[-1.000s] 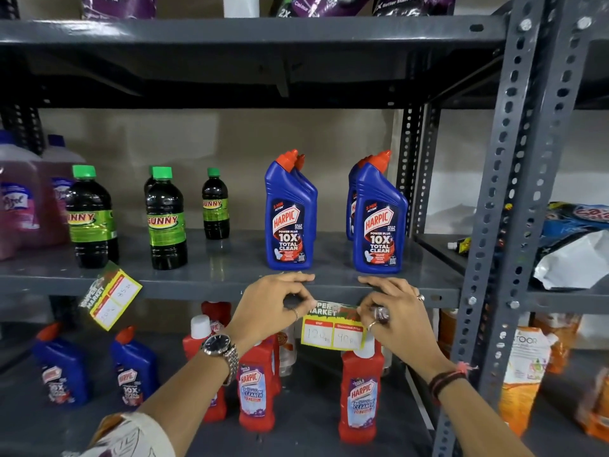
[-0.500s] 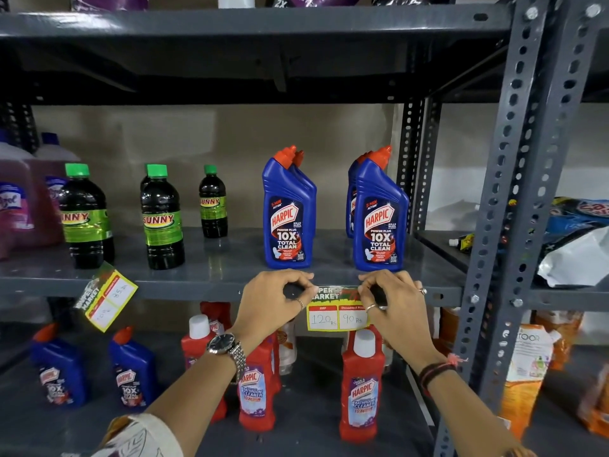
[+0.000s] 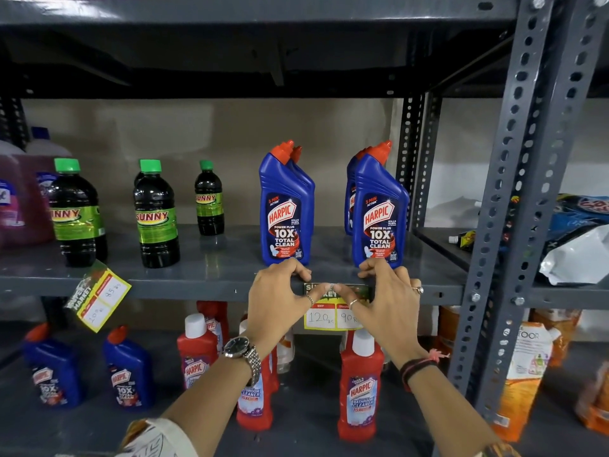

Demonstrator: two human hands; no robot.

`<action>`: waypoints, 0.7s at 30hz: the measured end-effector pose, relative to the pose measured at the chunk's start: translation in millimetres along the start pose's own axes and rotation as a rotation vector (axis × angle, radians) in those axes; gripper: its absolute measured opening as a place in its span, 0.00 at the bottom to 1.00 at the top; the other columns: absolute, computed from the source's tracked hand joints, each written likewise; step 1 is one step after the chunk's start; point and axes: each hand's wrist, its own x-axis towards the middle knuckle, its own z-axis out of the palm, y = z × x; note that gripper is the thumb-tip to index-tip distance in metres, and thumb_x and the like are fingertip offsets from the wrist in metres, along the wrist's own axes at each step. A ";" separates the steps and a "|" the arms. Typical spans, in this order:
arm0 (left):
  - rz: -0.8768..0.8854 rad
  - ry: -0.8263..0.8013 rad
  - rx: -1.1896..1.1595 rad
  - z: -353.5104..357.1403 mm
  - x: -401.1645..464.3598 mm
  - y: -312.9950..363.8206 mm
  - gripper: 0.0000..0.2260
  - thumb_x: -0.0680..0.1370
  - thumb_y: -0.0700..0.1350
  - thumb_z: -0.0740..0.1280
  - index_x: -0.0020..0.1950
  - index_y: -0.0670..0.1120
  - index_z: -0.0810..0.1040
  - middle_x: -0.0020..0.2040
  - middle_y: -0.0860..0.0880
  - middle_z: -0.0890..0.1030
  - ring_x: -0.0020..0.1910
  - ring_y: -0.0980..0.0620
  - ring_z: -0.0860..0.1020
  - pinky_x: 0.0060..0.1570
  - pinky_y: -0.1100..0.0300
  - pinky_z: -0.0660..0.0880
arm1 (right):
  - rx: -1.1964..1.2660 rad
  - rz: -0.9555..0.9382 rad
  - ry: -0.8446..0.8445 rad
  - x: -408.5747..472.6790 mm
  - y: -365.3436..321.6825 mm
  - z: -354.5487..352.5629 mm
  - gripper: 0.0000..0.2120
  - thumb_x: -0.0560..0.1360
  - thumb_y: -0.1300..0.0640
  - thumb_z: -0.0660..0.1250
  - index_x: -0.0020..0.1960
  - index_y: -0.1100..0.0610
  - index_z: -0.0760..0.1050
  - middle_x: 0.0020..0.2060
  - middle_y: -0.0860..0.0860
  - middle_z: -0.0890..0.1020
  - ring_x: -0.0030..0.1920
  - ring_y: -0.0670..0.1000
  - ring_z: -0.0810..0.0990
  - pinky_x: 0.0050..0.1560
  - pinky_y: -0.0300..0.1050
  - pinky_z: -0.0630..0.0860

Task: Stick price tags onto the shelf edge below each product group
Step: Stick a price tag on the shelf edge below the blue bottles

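A yellow price tag (image 3: 324, 316) marked 120 and 90 sits against the grey shelf edge (image 3: 204, 289), below the blue Harpic bottles (image 3: 286, 209). My left hand (image 3: 276, 301) and my right hand (image 3: 385, 301) press its green top strip against the edge with their fingertips, thumbs resting on the shelf top. The tag's lower half hangs below the edge. Another yellow tag (image 3: 99, 300) hangs crooked on the same edge at the left, under the dark Sunny bottles (image 3: 155, 214).
Red Harpic bathroom cleaner bottles (image 3: 361, 387) and small blue Harpic bottles (image 3: 52, 374) stand on the lower shelf. A perforated grey upright (image 3: 514, 199) rises at the right, with packets (image 3: 580, 239) beyond it. Pink bottles (image 3: 16, 199) stand at the far left.
The tag has moved up from below the edge onto the shelf edge. Both hands have risen with it and now press its top strip flat.
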 end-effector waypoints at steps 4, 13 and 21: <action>-0.005 -0.021 -0.008 4.3 -0.6 -4.0 0.18 0.65 0.65 0.70 0.45 0.56 0.70 0.45 0.58 0.81 0.48 0.55 0.78 0.45 0.54 0.78 | 0.023 -0.026 -0.037 1.0 4.1 -5.1 0.19 0.65 0.48 0.75 0.49 0.51 0.69 0.44 0.46 0.81 0.48 0.50 0.76 0.46 0.45 0.66; 0.040 -0.121 -0.025 -4.8 -3.7 -7.7 0.15 0.71 0.49 0.73 0.45 0.54 0.66 0.53 0.58 0.82 0.53 0.57 0.78 0.48 0.58 0.75 | 0.126 -0.047 -0.204 6.3 7.6 -23.9 0.13 0.71 0.57 0.71 0.47 0.50 0.66 0.45 0.38 0.77 0.47 0.45 0.73 0.47 0.47 0.70; 0.145 -0.170 0.145 -42.9 -22.3 -44.4 0.16 0.79 0.53 0.61 0.65 0.50 0.70 0.63 0.49 0.78 0.68 0.50 0.71 0.71 0.52 0.61 | 0.155 0.017 -0.302 8.1 7.2 -33.7 0.13 0.74 0.65 0.64 0.52 0.50 0.67 0.51 0.44 0.83 0.58 0.48 0.75 0.52 0.50 0.76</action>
